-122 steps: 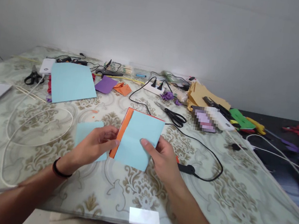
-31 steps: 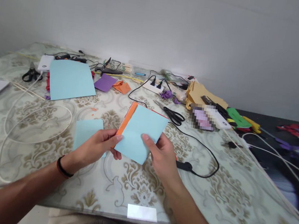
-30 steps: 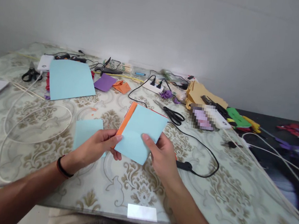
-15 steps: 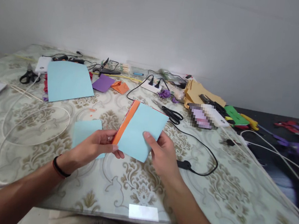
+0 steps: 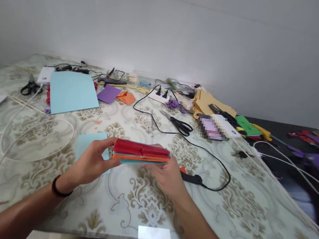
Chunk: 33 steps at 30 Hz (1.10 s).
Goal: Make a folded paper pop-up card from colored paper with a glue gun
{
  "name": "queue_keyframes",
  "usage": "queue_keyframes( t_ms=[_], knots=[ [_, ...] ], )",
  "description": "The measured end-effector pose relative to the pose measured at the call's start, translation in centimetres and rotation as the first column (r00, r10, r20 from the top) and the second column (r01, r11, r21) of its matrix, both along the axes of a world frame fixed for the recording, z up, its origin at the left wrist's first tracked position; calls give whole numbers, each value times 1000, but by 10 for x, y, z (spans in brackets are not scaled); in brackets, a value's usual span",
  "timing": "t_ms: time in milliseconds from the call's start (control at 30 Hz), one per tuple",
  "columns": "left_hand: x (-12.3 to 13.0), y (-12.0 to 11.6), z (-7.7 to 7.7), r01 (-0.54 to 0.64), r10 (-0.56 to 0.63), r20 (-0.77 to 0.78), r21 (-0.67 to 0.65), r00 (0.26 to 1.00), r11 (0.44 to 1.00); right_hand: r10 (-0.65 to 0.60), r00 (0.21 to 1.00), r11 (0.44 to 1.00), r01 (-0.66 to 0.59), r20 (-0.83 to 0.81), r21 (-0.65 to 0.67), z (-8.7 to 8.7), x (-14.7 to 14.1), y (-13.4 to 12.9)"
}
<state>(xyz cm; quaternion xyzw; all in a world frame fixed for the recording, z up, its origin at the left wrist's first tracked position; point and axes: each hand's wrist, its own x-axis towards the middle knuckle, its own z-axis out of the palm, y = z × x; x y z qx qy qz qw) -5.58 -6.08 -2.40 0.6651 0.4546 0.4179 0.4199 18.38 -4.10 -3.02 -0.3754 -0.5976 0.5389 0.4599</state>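
Between my two hands is a folded paper piece [image 5: 141,153], seen edge-on, with red folds on top, orange layers in the middle and light blue underneath. My left hand [image 5: 96,157] pinches its left end, thumb below and fingers above. At the right end my right hand [image 5: 164,172] grips it, with its fingers partly hidden behind the paper. A smaller light blue sheet [image 5: 85,145] lies on the table behind my left hand. Beyond the paper lie black-handled scissors [image 5: 180,126]. A black tool with a cord [image 5: 193,178] rests just right of my right wrist.
A large light blue sheet [image 5: 74,91], a purple square [image 5: 108,94] and orange folded paper [image 5: 126,97] lie farther back. A white power strip [image 5: 159,95] has plugs in it. White cable [image 5: 72,132] loops at left. A blurred-out phone [image 5: 211,127] and green paper [image 5: 247,126] are at right.
The folded paper has been tipped from showing its blue face with an orange strip to showing its layered red and orange edge. Both hands have turned with it and still hold it.
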Motion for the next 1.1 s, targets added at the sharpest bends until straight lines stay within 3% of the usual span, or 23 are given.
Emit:
queue_keyframes(
  t_ms=[100, 333, 467, 567, 700, 833, 967, 1100],
  knots=[
    [-2, -2, 3, 49, -48, -14, 32, 999, 998, 21, 999, 993, -25, 42, 118, 5, 3, -2],
    [-1, -6, 8, 44, -40, -42, 104, 998, 994, -7, 1000, 988, 3, 26, 155, 5, 3, -7],
    [-1, -10, 15, -32, 47, -79, 180, 996, 983, -2, 997, 984, -12, 81, 179, 7, 2, -9],
    [1, -12, 18, -128, 151, -102, 201, 983, 971, -7, 993, 992, -8, 114, 128, 6, -1, -11],
    [3, -11, 15, -183, 185, 1, 144, 983, 972, 35, 976, 999, -42, 216, 28, 4, -4, -12],
    [2, -5, 8, -109, 106, 94, 26, 990, 994, -25, 973, 998, 10, 228, 66, 3, -3, -11],
    [-2, -3, 5, -39, 39, -23, -29, 999, 999, -28, 976, 997, 13, 216, 72, 3, -1, -11],
    [-3, -6, 7, -189, 189, -26, 16, 982, 982, 67, 989, 997, -61, 133, -46, 4, -3, -10]
  ],
)
